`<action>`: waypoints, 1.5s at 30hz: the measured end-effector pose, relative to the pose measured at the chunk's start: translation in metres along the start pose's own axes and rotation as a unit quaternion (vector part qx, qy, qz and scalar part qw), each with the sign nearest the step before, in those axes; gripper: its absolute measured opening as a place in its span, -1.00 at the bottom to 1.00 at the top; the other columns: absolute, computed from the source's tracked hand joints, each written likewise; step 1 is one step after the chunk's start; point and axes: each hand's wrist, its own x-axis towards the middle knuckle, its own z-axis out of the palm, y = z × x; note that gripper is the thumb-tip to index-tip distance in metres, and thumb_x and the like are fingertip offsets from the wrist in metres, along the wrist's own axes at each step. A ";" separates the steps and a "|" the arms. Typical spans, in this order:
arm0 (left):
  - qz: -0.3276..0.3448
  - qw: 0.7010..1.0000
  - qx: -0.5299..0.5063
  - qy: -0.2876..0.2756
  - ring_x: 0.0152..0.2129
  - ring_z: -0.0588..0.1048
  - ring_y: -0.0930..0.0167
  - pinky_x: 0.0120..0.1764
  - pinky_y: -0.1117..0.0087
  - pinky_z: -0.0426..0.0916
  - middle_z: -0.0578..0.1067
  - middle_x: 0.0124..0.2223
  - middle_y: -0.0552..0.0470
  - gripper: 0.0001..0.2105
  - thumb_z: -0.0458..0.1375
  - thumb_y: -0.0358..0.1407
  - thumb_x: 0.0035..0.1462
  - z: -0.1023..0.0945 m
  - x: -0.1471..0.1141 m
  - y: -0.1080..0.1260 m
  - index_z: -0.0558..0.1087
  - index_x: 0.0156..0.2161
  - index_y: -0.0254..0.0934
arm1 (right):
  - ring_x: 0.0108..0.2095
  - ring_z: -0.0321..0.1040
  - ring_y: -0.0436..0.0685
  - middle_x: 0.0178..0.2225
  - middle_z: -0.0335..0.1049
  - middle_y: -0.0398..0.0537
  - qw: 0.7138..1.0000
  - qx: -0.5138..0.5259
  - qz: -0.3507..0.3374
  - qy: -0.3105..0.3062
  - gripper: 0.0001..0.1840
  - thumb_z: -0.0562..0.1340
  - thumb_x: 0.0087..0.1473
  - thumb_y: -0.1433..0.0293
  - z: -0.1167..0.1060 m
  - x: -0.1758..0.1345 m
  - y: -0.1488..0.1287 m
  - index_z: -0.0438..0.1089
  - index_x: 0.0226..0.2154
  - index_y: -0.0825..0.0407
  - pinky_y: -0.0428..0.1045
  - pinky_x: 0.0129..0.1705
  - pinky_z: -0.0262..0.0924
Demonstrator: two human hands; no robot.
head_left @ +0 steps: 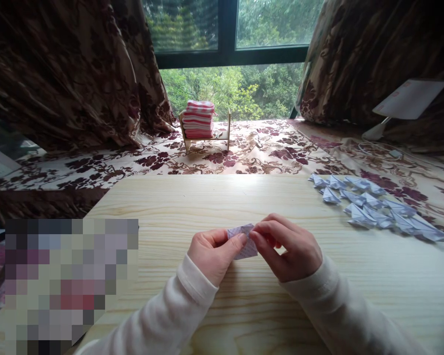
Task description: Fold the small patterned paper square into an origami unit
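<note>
Numerous folded papers [360, 217] lie at the table's [163, 202] far right — apparently done. One small sheet [247, 252], over the table's middle, looks part-folded — left hand [215, 252] gripping it, right hand [294, 246] pinching its right edge.

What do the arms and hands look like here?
They are a person's. The left hand and right hand are bare, without gloves. The left sleeve and right sleeve are long, plain and off-white, reaching the wrists. No cables or markings show on them.
</note>
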 end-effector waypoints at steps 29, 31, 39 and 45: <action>0.002 1.000 -0.006 -0.007 -0.57 0.46 0.43 -0.44 0.46 0.34 0.54 -0.58 0.01 -0.88 0.24 -0.36 -0.19 0.003 -0.004 0.002 0.56 -0.50 -0.40 | -0.58 0.08 -0.06 -0.63 0.16 -0.20 0.953 0.215 0.197 -0.080 -0.72 0.12 0.10 0.27 -0.002 0.004 -0.007 0.27 -0.56 0.06 -0.11 -0.53 0.04; 0.004 1.000 -0.002 -0.018 -0.56 0.46 0.41 -0.42 0.44 0.35 0.54 -0.56 -0.01 -0.87 0.25 -0.34 -0.18 0.002 -0.004 0.001 0.56 -0.49 -0.40 | -0.59 0.07 -0.06 -0.64 0.15 -0.22 0.946 0.228 0.215 -0.087 -0.71 0.14 0.08 0.25 -0.002 0.004 -0.008 0.26 -0.57 0.06 -0.11 -0.54 0.02; -0.003 0.998 0.007 -0.060 -0.55 0.46 0.41 -0.42 0.43 0.36 0.53 -0.56 -0.01 -0.79 0.26 -0.24 -0.14 -0.001 -0.002 0.002 0.58 -0.45 -0.39 | -0.61 0.03 -0.07 -0.67 0.12 -0.23 0.904 0.297 0.296 -0.088 -0.62 0.16 0.03 0.12 -0.003 0.006 -0.008 0.26 -0.58 0.07 -0.11 -0.57 -0.05; 0.032 0.998 0.025 -0.045 -0.47 0.51 0.35 -0.33 0.39 0.40 0.57 -0.47 -0.06 -0.81 0.24 -0.31 -0.13 0.003 -0.006 0.002 0.57 -0.40 -0.41 | -0.60 0.03 -0.08 -0.65 0.12 -0.24 0.905 0.295 0.291 -0.092 -0.65 0.18 0.02 0.16 0.002 0.002 -0.007 0.24 -0.60 0.07 -0.12 -0.57 -0.03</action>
